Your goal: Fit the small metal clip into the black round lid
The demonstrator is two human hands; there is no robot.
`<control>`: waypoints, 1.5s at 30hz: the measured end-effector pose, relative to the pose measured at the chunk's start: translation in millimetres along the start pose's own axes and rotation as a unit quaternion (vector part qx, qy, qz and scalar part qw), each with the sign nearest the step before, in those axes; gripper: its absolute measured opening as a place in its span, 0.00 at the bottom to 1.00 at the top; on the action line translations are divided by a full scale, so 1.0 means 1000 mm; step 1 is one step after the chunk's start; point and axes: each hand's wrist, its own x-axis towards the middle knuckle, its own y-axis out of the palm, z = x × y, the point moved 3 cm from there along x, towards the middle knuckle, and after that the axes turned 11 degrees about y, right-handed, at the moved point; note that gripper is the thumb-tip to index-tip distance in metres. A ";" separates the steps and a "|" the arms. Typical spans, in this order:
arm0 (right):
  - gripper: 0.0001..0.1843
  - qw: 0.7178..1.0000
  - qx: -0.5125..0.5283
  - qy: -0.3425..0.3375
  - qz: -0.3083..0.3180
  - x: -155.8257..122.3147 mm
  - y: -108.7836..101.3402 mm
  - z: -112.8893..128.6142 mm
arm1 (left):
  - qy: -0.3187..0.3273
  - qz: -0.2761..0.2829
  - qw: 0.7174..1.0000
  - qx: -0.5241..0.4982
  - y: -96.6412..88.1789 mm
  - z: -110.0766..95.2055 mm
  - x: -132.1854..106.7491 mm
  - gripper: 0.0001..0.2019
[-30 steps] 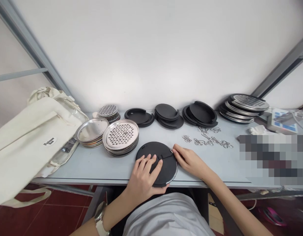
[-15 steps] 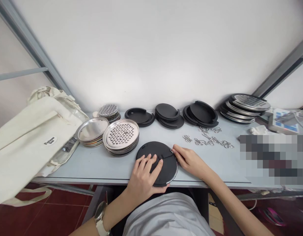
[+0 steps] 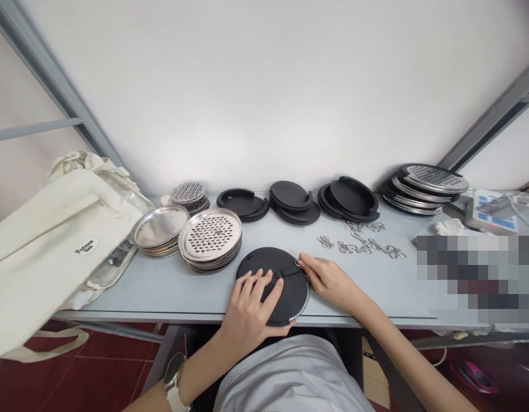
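Note:
A black round grater holder (image 3: 264, 260) lies face down near the front edge of the table, with a thin shiny rim along its right side and a narrow strap-like slot on top. My left hand (image 3: 251, 303) grips it from the near left, fingers spread over its surface and thumb at the near rim. At the upper right edge of the holder, my right hand (image 3: 326, 280) pinches a small metal wire clip (image 3: 297, 263), mostly covered by the fingertips. Similar loose wire clips (image 3: 362, 246) lie scattered to the right, beyond that hand.
Left of the holder stand stacked metal grater discs (image 3: 210, 234), plain metal discs (image 3: 161, 226) and smaller grater discs (image 3: 189, 194). Black holders (image 3: 350, 197) line the wall; assembled graters (image 3: 431, 180) are piled at the right. A cream bag (image 3: 62, 229) leans at the left.
Both hands keep their places on the holder. The right fingertips have shifted very slightly at the clip, and the whole view has moved a little.

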 end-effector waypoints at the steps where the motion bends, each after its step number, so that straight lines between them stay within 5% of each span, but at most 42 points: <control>1: 0.12 1.000 0.003 0.001 0.001 0.000 0.000 0.000 | 0.001 0.001 1.000 0.000 0.000 0.000 0.000 0.28; 45: 0.11 1.000 0.001 0.008 -0.013 -0.001 0.000 0.001 | 0.009 -0.005 1.000 -0.002 -0.001 0.000 0.000 0.28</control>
